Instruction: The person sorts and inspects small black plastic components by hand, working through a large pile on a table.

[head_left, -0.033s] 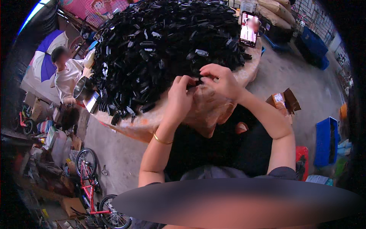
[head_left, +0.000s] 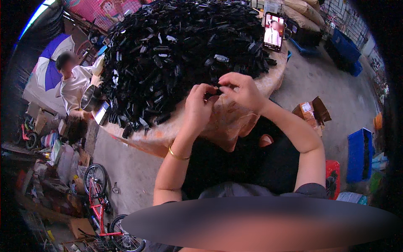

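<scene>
A wide heap of small, oblong black pieces (head_left: 168,63), some shiny, covers the table. At the heap's near edge, both my hands meet over the pale, stained table cover (head_left: 168,130). My left hand (head_left: 200,105), its wrist in a gold bangle (head_left: 179,156), is closed with bent fingers around a small dark piece (head_left: 217,90). From the other side, my right hand (head_left: 244,90) pinches at the same piece with thumb and fingertips. Fingers hide most of it, so its exact shape cannot be made out.
A phone (head_left: 273,32) stands upright at the table's right edge. Across to the left, a person (head_left: 75,86) in white sits near a metal bowl (head_left: 88,98) and a second phone (head_left: 101,112). A red bicycle (head_left: 97,206), a cardboard box (head_left: 308,111) and a blue crate (head_left: 359,155) are on the floor.
My fingers shift slightly around the small dark piece, and the right fingertips sit a little closer to the left hand. The person across moves an arm a little.
</scene>
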Tool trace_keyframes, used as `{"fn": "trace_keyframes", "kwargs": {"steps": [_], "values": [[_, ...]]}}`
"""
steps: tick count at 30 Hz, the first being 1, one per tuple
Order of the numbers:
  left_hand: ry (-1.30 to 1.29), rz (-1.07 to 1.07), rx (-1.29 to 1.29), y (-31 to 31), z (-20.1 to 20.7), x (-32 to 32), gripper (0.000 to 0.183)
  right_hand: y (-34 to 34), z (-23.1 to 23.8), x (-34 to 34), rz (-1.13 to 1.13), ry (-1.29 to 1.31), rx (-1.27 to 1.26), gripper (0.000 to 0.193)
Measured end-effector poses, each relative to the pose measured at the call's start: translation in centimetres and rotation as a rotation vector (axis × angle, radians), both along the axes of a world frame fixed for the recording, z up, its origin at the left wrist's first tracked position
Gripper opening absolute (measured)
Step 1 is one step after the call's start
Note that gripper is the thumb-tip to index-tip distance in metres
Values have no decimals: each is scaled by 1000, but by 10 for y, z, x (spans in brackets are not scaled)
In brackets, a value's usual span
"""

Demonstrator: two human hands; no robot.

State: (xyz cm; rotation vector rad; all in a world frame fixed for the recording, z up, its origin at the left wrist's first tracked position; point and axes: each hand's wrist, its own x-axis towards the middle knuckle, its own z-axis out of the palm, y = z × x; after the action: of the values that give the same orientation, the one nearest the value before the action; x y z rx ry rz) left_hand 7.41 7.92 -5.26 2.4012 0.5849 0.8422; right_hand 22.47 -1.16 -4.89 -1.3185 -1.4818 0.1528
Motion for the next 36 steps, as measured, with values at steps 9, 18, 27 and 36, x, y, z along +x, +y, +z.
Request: {"fn": "trace_keyframes", "kwargs": {"steps": [9, 18, 27, 36], "values": [[-633, -237, -1041, 4, -1, -2, 33, -7, 9, -34, -31, 343, 24, 22], [-607, -173, -939, -4, 3, -4, 32, -11, 11, -26, -68, -106, 57, 36], [-614, -362, -946, -4, 8, -8, 25, -10, 6, -31, 121, 355, -317, 25], [-423, -403, -824, -4, 12, -14, 20, -19, 6, -27, -1, -247, -144, 21]]}}
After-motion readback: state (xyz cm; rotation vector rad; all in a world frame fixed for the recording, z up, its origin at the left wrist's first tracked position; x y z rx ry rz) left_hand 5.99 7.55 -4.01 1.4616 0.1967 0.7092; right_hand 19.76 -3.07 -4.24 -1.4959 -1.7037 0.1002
